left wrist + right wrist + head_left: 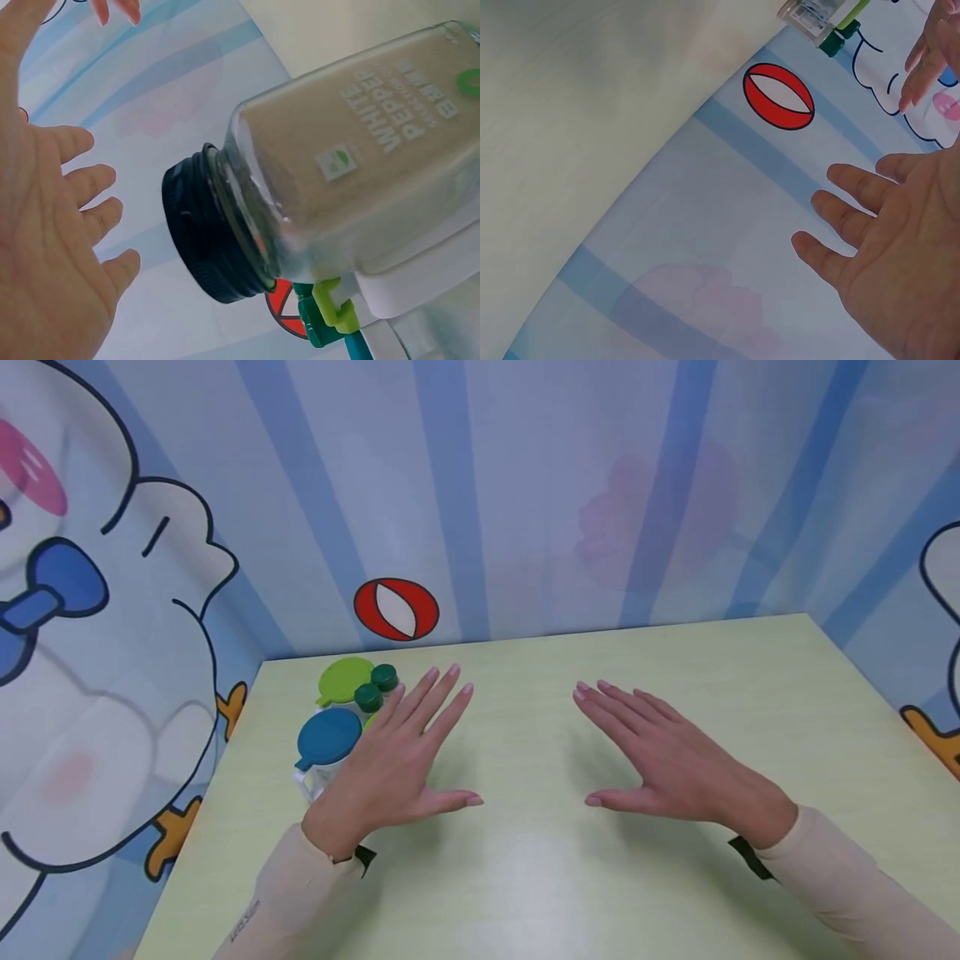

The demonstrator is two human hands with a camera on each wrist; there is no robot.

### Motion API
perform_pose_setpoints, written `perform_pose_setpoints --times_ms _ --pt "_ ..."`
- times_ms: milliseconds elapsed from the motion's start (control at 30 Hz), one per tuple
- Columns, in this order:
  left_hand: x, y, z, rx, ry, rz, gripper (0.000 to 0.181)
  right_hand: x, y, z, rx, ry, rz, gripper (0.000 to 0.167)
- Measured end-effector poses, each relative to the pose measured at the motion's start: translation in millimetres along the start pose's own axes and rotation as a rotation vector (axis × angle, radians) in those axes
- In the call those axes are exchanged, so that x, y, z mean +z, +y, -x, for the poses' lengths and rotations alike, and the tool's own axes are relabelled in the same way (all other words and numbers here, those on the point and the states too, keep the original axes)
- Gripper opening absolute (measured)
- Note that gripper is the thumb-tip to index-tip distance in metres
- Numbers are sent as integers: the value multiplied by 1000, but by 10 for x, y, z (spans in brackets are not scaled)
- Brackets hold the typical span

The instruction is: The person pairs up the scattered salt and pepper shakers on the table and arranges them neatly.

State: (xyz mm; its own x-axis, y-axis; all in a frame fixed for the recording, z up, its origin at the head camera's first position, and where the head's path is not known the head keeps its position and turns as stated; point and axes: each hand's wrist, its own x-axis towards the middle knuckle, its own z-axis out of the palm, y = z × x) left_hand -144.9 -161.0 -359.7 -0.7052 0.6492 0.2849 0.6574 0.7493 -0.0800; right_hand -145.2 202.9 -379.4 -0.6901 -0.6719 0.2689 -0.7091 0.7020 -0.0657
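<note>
My left hand (397, 760) hovers over the table with its fingers straight and spread, holding nothing. Just beside and beneath it is a group of containers: one with a light green lid (345, 679), one with a blue lid (328, 737), and jars with dark green caps (385, 677). In the left wrist view, a clear jar of white pepper (352, 150) with a dark cap (210, 225) looms close to the left hand's palm, apart from it. On the right, my right hand (667, 760) is likewise outstretched in the air and touches nothing.
The pale table (525, 877) meets a blue striped backdrop (517, 485) at its far edge. A red and white ball (420, 602) is printed on that backdrop. A cartoon figure (112, 693) covers the left side.
</note>
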Motion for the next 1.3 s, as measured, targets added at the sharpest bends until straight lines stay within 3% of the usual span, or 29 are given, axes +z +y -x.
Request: perform_pose_setpoints --times_ms 200,533,767,933,1300 --pt "21 -8 -1 9 -2 6 114 20 4 -8 10 4 -64 103" --pt "17 -107 71 62 53 45 110 14 -36 -41 66 43 -285 89" --pt "-13 -215 145 92 153 164 101 37 -68 -109 31 129 -368 74" --pt "-58 -283 210 76 197 262 94 70 -84 -163 10 148 -483 65" --pt "-101 -420 357 16 176 344 85 138 -169 -314 -22 147 -627 62"
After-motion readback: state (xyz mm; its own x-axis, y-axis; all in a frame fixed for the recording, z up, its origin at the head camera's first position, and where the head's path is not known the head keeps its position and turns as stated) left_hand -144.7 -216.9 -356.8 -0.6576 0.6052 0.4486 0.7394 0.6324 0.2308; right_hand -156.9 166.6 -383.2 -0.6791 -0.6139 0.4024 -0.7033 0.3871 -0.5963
